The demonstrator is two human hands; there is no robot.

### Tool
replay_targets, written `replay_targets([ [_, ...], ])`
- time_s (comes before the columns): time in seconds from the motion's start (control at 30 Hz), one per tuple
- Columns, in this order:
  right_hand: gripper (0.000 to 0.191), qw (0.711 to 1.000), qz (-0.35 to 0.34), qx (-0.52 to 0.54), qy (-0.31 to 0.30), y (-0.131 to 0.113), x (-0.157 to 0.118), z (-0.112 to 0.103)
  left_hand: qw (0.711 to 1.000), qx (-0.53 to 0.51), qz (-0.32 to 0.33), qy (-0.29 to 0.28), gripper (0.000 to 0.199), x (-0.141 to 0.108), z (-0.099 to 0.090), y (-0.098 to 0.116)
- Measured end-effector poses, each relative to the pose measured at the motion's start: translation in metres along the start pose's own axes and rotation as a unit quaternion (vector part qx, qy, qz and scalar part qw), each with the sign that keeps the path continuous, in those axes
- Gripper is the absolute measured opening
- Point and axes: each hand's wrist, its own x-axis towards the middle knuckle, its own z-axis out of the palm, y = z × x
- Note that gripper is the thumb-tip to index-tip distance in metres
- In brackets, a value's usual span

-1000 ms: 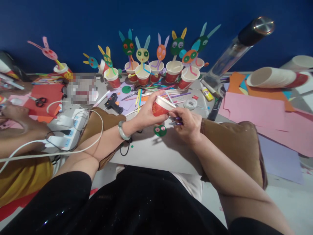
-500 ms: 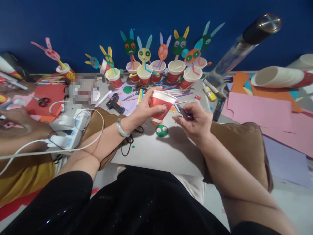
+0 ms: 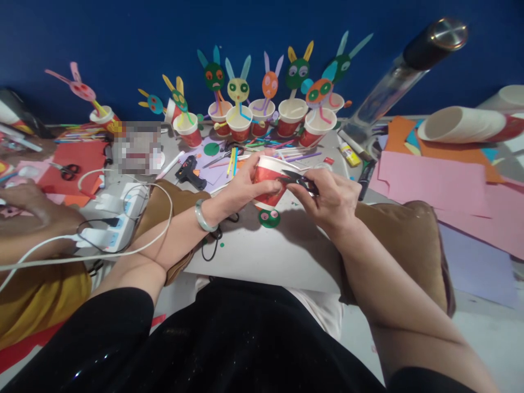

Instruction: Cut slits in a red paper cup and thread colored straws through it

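The left hand (image 3: 243, 185) grips a red-and-white paper cup (image 3: 268, 180) above the bench (image 3: 266, 256), while the right hand (image 3: 327, 199) is closed around a dark-handled tool (image 3: 301, 181), its tip at the cup's side. Just below the cup, near the front of the bench, lies a green paper face (image 3: 269, 218) with pink eyes. Behind, paper cups bearing rabbit-eared paper figures (image 3: 238, 90) line the blue wall (image 3: 164, 33). A black glue gun (image 3: 190, 173) rests to the left; pink paper sheets (image 3: 434, 183) spread at right, beyond a brown cushion (image 3: 401, 245).
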Motion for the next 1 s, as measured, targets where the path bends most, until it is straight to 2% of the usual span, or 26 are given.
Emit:
replay_targets([
  [0.3, 0.049, 0.999, 0.026, 0.004, -0.039, 0.0002, 0.0027, -0.0041, 0.999, -0.042, -0.02, 0.025, 0.083, -0.0031, 0.0064, 0.0075],
  [0.77, 0.038, 0.999, 0.015, 0.045, -0.023, 0.0, 0.0044, -0.0071, 0.999, -0.017, -0.011, 0.032, 0.083, -0.0033, 0.0055, 0.0081],
  [1.0, 0.041, 0.994, 0.056, 0.097, -0.016, -0.0048, 0.0045, -0.0057, 1.0, 0.003, 0.0, 0.017, 0.083, -0.0038, 0.0046, 0.0073],
])
